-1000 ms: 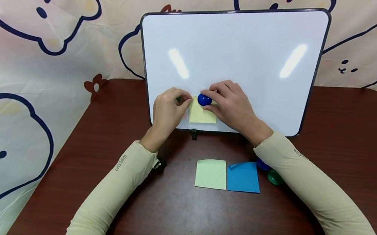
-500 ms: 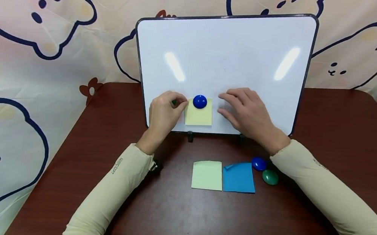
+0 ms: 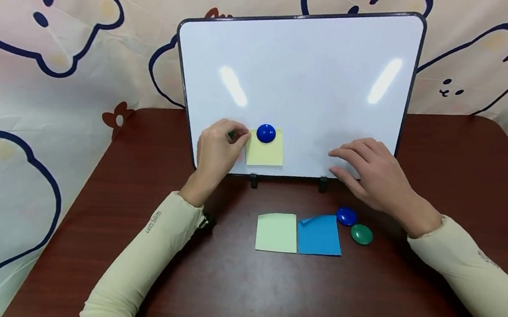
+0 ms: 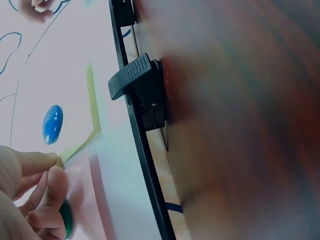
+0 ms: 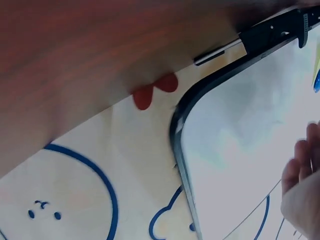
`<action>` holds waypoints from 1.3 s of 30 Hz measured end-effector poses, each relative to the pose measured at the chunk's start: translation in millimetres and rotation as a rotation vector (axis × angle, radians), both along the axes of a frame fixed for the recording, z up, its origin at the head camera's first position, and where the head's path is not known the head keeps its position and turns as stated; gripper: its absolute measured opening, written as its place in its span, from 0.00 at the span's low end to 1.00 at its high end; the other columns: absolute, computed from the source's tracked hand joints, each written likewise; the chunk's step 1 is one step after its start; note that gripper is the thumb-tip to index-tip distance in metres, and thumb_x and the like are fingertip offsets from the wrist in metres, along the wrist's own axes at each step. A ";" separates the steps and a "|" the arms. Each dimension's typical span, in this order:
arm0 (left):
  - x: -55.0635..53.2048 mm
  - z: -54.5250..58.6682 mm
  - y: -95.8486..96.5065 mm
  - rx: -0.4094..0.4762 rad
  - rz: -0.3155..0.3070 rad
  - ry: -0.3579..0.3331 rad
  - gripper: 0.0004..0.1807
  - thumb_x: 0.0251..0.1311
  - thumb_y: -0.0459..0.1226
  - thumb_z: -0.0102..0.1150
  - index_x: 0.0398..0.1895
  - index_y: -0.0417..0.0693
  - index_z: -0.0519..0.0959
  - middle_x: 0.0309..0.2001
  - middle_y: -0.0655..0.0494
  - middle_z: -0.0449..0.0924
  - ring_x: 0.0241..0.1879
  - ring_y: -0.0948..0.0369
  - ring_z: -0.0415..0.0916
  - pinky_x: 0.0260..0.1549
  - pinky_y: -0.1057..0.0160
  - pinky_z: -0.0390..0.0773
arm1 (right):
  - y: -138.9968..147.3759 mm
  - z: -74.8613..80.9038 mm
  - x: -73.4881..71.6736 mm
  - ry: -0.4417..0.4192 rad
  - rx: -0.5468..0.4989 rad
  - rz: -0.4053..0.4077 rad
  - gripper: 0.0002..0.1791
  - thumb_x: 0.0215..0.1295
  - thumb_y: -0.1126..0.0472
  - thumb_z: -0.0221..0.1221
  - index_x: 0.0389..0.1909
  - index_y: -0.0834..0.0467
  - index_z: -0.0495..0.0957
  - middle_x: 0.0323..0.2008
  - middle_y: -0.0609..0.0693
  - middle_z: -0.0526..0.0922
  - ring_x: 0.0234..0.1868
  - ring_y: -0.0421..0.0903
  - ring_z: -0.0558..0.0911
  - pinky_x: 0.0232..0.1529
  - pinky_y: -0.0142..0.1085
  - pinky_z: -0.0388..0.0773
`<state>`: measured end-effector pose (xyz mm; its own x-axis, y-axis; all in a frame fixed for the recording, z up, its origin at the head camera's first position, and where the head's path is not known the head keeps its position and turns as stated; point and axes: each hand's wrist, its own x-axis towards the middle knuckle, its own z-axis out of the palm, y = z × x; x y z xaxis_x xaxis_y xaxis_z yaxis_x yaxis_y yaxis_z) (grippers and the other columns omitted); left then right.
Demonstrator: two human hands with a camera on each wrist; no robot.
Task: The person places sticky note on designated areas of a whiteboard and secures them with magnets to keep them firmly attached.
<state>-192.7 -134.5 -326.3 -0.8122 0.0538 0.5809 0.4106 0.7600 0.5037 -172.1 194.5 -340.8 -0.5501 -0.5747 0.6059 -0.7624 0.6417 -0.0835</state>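
Observation:
A yellow sticky note (image 3: 264, 154) is on the lower left of the whiteboard (image 3: 308, 77), with a round blue magnet (image 3: 266, 133) on its upper part. My left hand (image 3: 217, 147) pinches the note's left edge between thumb and forefinger, as the left wrist view also shows. Beneath that hand are a pink note (image 4: 90, 200) and a green magnet (image 4: 66, 219), both partly hidden by the fingers. My right hand (image 3: 373, 177), fingers spread and loosely bent, holds nothing in front of the board's lower right.
Black feet (image 3: 254, 181) prop up the board on the brown table (image 3: 268, 297). Nearer me lie a pale green note (image 3: 277, 232) and a blue note (image 3: 321, 235) side by side. A second blue magnet (image 3: 347, 216) and another green magnet (image 3: 361, 234) sit to their right.
My right hand has let go of the blue magnet on the yellow note and moved right and down, away from it. The left hand keeps its pinch on the note's edge.

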 end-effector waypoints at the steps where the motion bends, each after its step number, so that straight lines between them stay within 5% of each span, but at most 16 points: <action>1: 1.7 1.9 -1.3 -0.005 0.005 0.003 0.06 0.60 0.37 0.68 0.37 0.43 0.87 0.35 0.49 0.86 0.30 0.56 0.81 0.31 0.59 0.81 | 3.2 0.0 2.4 -0.019 0.012 0.008 0.19 0.64 0.51 0.63 0.52 0.56 0.82 0.47 0.54 0.83 0.51 0.54 0.77 0.55 0.49 0.73; 7: 18.2 10.8 -5.5 -0.042 -0.018 0.031 0.07 0.60 0.36 0.68 0.39 0.43 0.86 0.37 0.48 0.84 0.26 0.57 0.79 0.25 0.60 0.78 | 25.6 1.7 13.6 -0.112 0.074 0.040 0.22 0.52 0.57 0.72 0.50 0.53 0.83 0.44 0.49 0.84 0.50 0.48 0.76 0.52 0.43 0.72; 16: 49.4 12.7 -1.9 -0.035 -0.362 0.080 0.05 0.55 0.34 0.72 0.34 0.44 0.86 0.33 0.52 0.83 0.25 0.63 0.76 0.26 0.62 0.79 | 43.7 1.6 13.7 -0.213 0.159 0.120 0.25 0.49 0.52 0.75 0.50 0.49 0.83 0.45 0.41 0.83 0.51 0.40 0.75 0.52 0.39 0.72; 20: 59.6 9.5 -2.9 0.001 -0.452 -0.073 0.05 0.53 0.34 0.74 0.33 0.47 0.86 0.32 0.55 0.83 0.26 0.65 0.76 0.29 0.65 0.79 | 47.3 -4.0 16.6 -0.272 0.203 0.132 0.25 0.49 0.48 0.75 0.50 0.47 0.83 0.46 0.39 0.83 0.51 0.38 0.76 0.49 0.42 0.77; 24: 67.8 5.2 -4.6 0.022 -0.447 -0.332 0.05 0.54 0.35 0.73 0.33 0.51 0.86 0.32 0.60 0.83 0.29 0.64 0.76 0.30 0.65 0.79 | 48.2 -9.9 17.9 -0.317 0.236 0.150 0.24 0.51 0.45 0.74 0.50 0.46 0.84 0.44 0.37 0.83 0.48 0.36 0.76 0.46 0.40 0.78; 27: 70.9 1.1 -4.0 0.002 -0.432 -0.458 0.06 0.55 0.37 0.73 0.35 0.53 0.86 0.34 0.60 0.83 0.31 0.63 0.76 0.31 0.65 0.78 | 49.0 -11.5 16.8 -0.331 0.248 0.162 0.23 0.51 0.46 0.74 0.49 0.45 0.84 0.43 0.37 0.83 0.47 0.36 0.76 0.45 0.39 0.78; 32: 71.2 -5.8 -1.9 -0.043 -0.440 -0.526 0.08 0.55 0.37 0.72 0.38 0.51 0.86 0.37 0.58 0.85 0.32 0.64 0.77 0.32 0.65 0.78 | 51.9 -10.8 15.3 -0.397 0.276 0.167 0.21 0.51 0.46 0.74 0.47 0.43 0.85 0.44 0.36 0.83 0.47 0.36 0.77 0.44 0.39 0.80; 39: 69.1 -10.4 0.8 -0.092 -0.465 -0.582 0.08 0.55 0.37 0.73 0.39 0.52 0.86 0.37 0.59 0.85 0.32 0.64 0.77 0.31 0.65 0.77 | 56.7 -8.3 18.4 -0.619 0.307 0.272 0.20 0.49 0.38 0.72 0.43 0.37 0.86 0.42 0.31 0.79 0.43 0.32 0.75 0.41 0.33 0.79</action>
